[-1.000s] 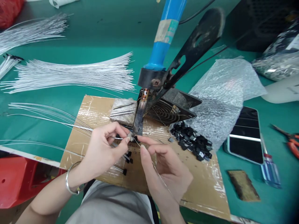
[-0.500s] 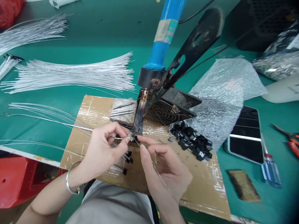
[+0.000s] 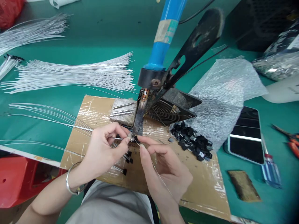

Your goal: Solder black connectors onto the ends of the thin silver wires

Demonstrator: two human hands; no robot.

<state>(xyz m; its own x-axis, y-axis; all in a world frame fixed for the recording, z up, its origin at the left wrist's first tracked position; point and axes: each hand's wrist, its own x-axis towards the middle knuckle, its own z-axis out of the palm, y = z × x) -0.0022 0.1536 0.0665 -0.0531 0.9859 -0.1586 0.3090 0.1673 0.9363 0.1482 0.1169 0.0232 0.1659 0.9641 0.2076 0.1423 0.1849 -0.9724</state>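
Note:
Under the tip of a blue-handled soldering iron (image 3: 141, 110) fixed in a black stand, both hands meet. My left hand (image 3: 102, 152) is closed, pinching a thin white wire (image 3: 85, 127) close to its end, where a small metallic piece shows between the fingertips. My right hand (image 3: 165, 168) pinches a fine strand of solder wire (image 3: 161, 179) between thumb and fingers; its front end reaches the iron's tip, and the rest trails across the palm. A small black connector (image 3: 135, 138) lies at the right fingertips. Below the left hand are several wires with black connector ends (image 3: 128, 157).
Cardboard (image 3: 205, 193) covers the work spot. A sponge block (image 3: 123, 115) holds metal rods. Black connectors (image 3: 192, 141) are piled by bubble wrap (image 3: 217, 93). A phone (image 3: 246, 137), screwdriver (image 3: 271, 169) and pliers (image 3: 291, 141) lie right. White wires (image 3: 74, 74) lie bundled at left.

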